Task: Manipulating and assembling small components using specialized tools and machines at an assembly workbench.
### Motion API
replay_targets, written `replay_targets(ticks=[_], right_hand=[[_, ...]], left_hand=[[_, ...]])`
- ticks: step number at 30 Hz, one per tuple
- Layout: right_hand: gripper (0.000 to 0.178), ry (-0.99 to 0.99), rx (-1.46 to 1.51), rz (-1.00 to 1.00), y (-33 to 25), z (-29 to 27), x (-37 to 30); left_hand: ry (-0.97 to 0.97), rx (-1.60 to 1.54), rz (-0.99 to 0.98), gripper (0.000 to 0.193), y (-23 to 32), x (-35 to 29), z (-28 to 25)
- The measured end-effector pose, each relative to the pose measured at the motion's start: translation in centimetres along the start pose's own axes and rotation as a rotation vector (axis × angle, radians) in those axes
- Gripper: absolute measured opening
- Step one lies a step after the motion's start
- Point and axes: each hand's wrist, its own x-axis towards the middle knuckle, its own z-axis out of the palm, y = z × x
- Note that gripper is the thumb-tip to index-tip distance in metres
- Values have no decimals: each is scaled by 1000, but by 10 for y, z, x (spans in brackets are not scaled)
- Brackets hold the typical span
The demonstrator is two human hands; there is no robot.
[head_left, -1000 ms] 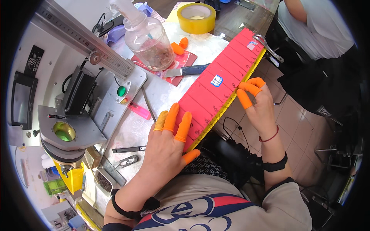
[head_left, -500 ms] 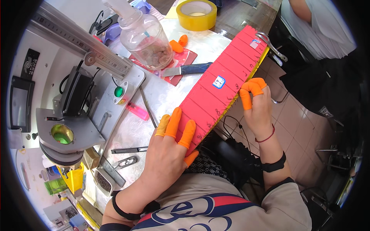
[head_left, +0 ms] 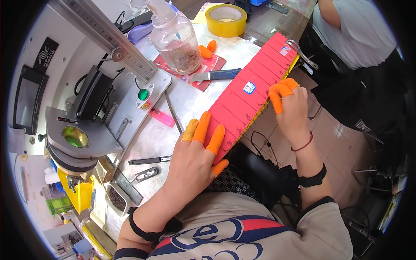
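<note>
1. Head view: long red slotted tray [head_left: 247, 93] lies diagonally on the bench w/ a yellow strip along its right edge, near end by the person's lap, far end up by a metal clip [head_left: 299, 47].
2. Left hand [head_left: 195, 158] lies flat on the tray's near end, fingers spread & extended, pressing down rather than gripping; orange finger cots [head_left: 202, 126] on the tips, thumb hooked at the tray's near corner.
3. Right hand [head_left: 291, 106] is at the tray's right edge approx. mid-length, fingertips in orange cots bunched in a narrow pinch on the yellow edge; can't tell if anything small sits betw. them. Red string on that wrist, black band further up the forearm.
4. Small blue-white sticker [head_left: 248, 87] on the tray top, just left of the right hand.
5. Left of tray: thin metal rod [head_left: 173, 113], pink marker-like item [head_left: 161, 117], black tool [head_left: 149, 160] lying on the glossy bench top [head_left: 151, 138].
6. Farther back: clear plastic jar [head_left: 177, 41] on a red mat [head_left: 208, 67], knife w/ dark handle [head_left: 216, 75] beside it, two loose orange cots [head_left: 208, 48], yellow tape roll [head_left: 225, 19].
7. Far left: grey machine w/ green button [head_left: 143, 94] & round green lens [head_left: 75, 136].
8. Top right: another person in a white shirt [head_left: 355, 30], seated apart.
</note>
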Motion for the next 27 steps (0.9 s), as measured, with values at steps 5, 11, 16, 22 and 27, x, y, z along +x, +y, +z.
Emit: replay_targets(ticks=[5, 11, 16, 22, 27], right_hand=[[8, 246, 138, 77, 0, -12, 8], [15, 4, 593, -242, -93, -49, -17], [23, -221, 759, -288, -138, -48, -38], [26, -273, 812, -413, -176, -38, -29], [31, -121, 701, -660, -217, -40, -16]], left_hand=[[15, 35, 45, 63, 0, -9, -5], [294, -237, 163, 56, 5, -51, -33], [407, -212, 263, 39, -1, -77, -49], [520, -228, 101, 20, -12, -113, -68], [535, -367, -81, 14, -19, -155, -94]])
